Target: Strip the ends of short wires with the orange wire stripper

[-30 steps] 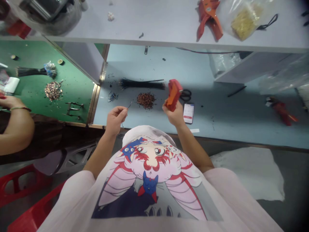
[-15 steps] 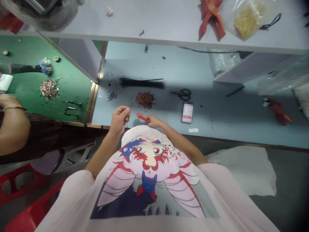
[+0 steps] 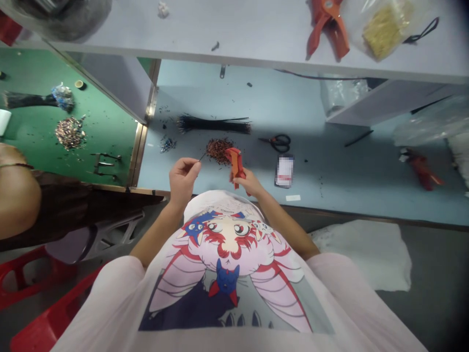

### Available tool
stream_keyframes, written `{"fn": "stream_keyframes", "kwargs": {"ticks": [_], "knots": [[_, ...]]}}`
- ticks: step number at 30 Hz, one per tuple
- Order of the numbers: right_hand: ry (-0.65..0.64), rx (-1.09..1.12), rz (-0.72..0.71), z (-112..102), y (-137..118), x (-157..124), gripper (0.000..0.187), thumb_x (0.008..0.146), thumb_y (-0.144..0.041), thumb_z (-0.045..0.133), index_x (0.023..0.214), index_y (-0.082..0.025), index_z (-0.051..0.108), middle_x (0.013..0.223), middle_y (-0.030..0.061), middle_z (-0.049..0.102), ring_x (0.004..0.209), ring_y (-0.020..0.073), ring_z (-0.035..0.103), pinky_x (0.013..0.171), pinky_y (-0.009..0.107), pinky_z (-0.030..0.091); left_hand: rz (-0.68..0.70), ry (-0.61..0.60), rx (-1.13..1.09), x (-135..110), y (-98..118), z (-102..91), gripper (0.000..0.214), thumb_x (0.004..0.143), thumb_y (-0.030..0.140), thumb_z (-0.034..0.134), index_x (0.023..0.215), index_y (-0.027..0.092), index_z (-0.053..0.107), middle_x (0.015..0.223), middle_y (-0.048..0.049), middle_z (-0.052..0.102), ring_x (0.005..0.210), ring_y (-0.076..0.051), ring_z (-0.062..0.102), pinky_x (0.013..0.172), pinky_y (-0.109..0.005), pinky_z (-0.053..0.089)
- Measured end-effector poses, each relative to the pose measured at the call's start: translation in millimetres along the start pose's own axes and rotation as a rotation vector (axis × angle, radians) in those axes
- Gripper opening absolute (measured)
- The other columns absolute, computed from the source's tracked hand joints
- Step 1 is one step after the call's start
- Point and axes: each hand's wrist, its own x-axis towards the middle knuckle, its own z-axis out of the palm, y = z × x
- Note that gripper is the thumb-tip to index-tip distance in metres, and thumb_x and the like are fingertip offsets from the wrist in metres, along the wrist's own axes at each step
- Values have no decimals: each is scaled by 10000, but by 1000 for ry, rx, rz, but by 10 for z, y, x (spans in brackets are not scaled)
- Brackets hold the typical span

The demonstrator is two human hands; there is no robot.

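Observation:
My left hand [image 3: 183, 177] is closed in a pinch on a thin black wire [image 3: 202, 157] whose end points toward a small pile of reddish terminals [image 3: 219, 147]. My right hand [image 3: 249, 182] grips an orange crimping tool [image 3: 235, 164], held upright just right of the wire's tip, over the near edge of the light blue bench [image 3: 330, 161]. A bundle of black wires [image 3: 214, 125] lies behind the pile.
Black scissors [image 3: 276, 142] and a phone [image 3: 285, 171] lie right of my hands. A red tool [image 3: 423, 168] sits far right. The shelf above holds orange pliers [image 3: 328, 24] and a bag [image 3: 383, 24]. Another person's arm [image 3: 16, 195] is at the green bench [image 3: 106, 127] on the left.
My right hand dropped with the orange tool from a raised position to the bench edge, then brought it upright near the wire tip. My left hand stayed, holding the wire.

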Motion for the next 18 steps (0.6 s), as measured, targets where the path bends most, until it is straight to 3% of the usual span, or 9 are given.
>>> {"fn": "stream_keyframes", "kwargs": {"ticks": [3,6,11,18], "knots": [[-166,370,9,-41,-209,-382,331,691,-258,669,981,-130,575,872,60,627,765,173,630,696,332,523,224,1,138,-18,15,59,91,742,260,665,760,174,645,680,13,587,596,-69,504,552,-193,401],[-278,537,26,-48,-407,-638,366,699,-253,714,1016,-116,593,883,69,632,788,176,633,744,351,525,420,-24,206,-39,54,110,35,776,218,642,777,185,654,719,8,597,649,-79,524,595,-205,415],[-378,650,1,5,-624,-774,371,708,-246,724,1034,-118,603,868,67,646,776,177,644,770,367,530,619,-80,293,-89,137,145,46,793,162,624,809,198,649,751,3,613,671,-90,529,608,-224,414],[-442,668,-59,73,-773,-831,370,709,-263,734,1021,-119,599,837,53,645,747,173,650,716,346,539,745,-121,365,-156,170,101,72,790,135,628,825,197,643,749,-8,630,686,-103,543,587,-230,404]]}}
